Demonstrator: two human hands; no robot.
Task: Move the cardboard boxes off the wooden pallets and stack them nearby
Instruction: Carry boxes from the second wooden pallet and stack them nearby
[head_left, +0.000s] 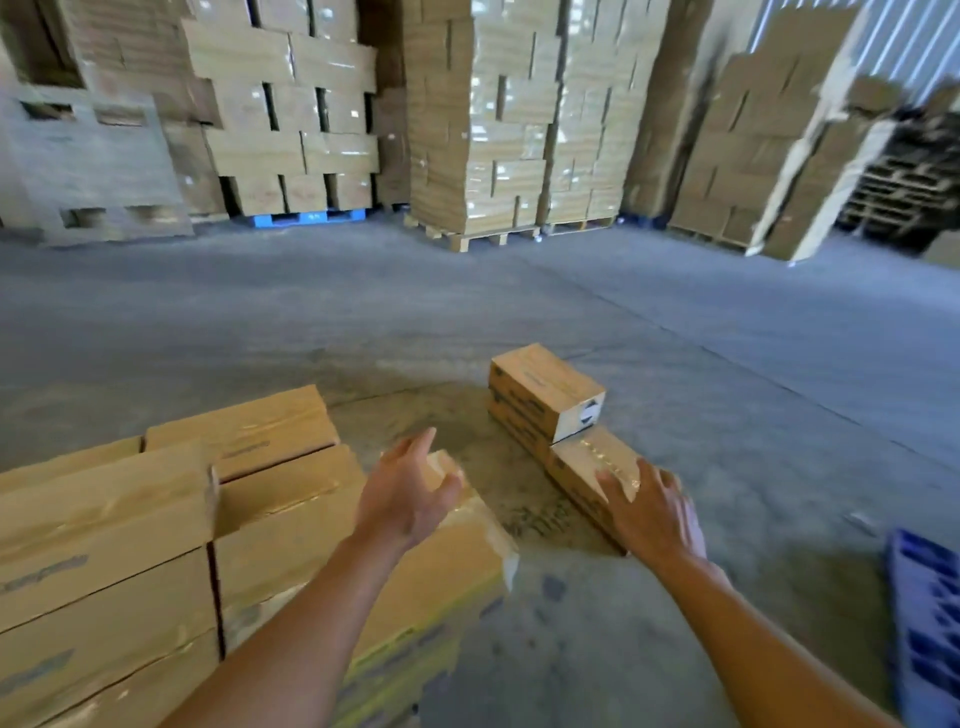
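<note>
taped cardboard boxes (545, 387) on floor

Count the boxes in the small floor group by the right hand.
3. The upper box sits on the lower box; the near box lies on the floor against them, by the right hand. Others may be hidden.

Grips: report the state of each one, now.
Left grip: open, fingers relaxed beside the tilted cardboard box, holding nothing.
Right grip: open, fingers spread over the low box; contact cannot be told.
</note>
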